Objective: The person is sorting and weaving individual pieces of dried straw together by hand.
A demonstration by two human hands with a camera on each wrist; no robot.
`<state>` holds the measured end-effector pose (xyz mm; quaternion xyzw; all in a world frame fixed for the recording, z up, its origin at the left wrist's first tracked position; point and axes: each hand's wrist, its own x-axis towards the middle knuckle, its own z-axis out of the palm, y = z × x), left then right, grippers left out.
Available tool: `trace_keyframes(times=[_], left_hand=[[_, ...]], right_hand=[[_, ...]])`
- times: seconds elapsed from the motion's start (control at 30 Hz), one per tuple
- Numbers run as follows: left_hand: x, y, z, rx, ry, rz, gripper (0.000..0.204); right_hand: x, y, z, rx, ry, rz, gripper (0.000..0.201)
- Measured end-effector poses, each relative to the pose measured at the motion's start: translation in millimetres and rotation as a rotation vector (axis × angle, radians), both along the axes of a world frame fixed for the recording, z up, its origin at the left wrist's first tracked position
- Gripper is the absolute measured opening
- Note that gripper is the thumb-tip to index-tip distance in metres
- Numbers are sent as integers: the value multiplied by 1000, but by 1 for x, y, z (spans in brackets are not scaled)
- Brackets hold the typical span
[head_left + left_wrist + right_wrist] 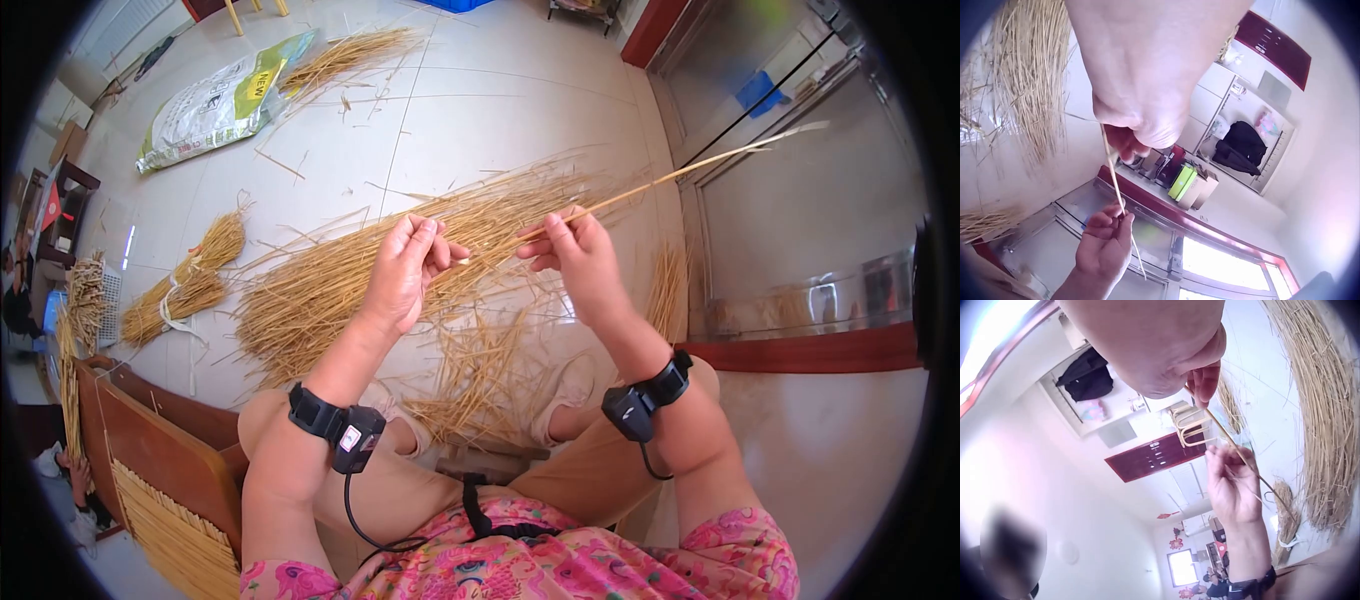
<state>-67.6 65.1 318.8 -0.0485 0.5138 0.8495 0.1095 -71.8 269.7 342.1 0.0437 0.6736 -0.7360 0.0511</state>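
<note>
A long thin straw stalk (680, 173) slants up to the right, ending in a pale split tip. My right hand (583, 262) pinches it between thumb and fingers. Opposite, my left hand (403, 268) has its fingers curled in towards the thumb, holding the same stalk (1114, 177) in the left wrist view. From the right wrist, the stalk (1227, 436) passes across the left hand's fingers, and a thin pale strip (1242, 482) trails over that palm. Beneath both hands spreads a large pile of straw (320, 300) on the floor.
Short loose straw (480, 365) lies between the person's feet. A bundle tied with white string (190, 280) is at the left, beyond a wooden box (165, 440). Farther back lies a printed sack (215, 105) with straw at its mouth. A glass-panelled door (800, 210) stands at right.
</note>
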Motion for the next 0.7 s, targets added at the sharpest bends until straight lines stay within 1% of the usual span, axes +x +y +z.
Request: trace_keyframes(times=[0.07,0.1,0.17,0.23,0.33,0.37,0.43,0.53,0.57,0.63,0.7], left_hand=[[-2,-9,-3,-210,-25,-9,14],[-3,-15,-6,-315,-36,-15,14],[-4,-30,-21,-425,-127,-86,12],[-5,-41,-35,-525,-177,-127,10],[4,-49,-44,-864,-76,-361,13],[8,-47,-45,-927,-32,-504,14],[18,-41,-34,-1044,58,-791,18],[30,-33,-43,-1219,592,-742,27],[30,-28,-44,-1108,479,-729,28],[24,-10,-28,-889,263,-691,30],[27,2,-24,-584,150,-703,32]], right_hand=[[-5,10,5,-57,-3,-51,19],[-8,16,10,-6,46,-94,19],[-16,33,20,105,162,-159,19],[-20,48,28,160,199,-185,19],[-22,63,37,207,255,-238,20],[-24,69,38,222,280,-252,21],[-26,75,42,268,309,-280,22],[-25,77,47,317,326,-289,22],[-25,77,46,293,320,-279,22],[-25,73,44,241,312,-260,22],[-25,70,42,227,298,-241,22]])
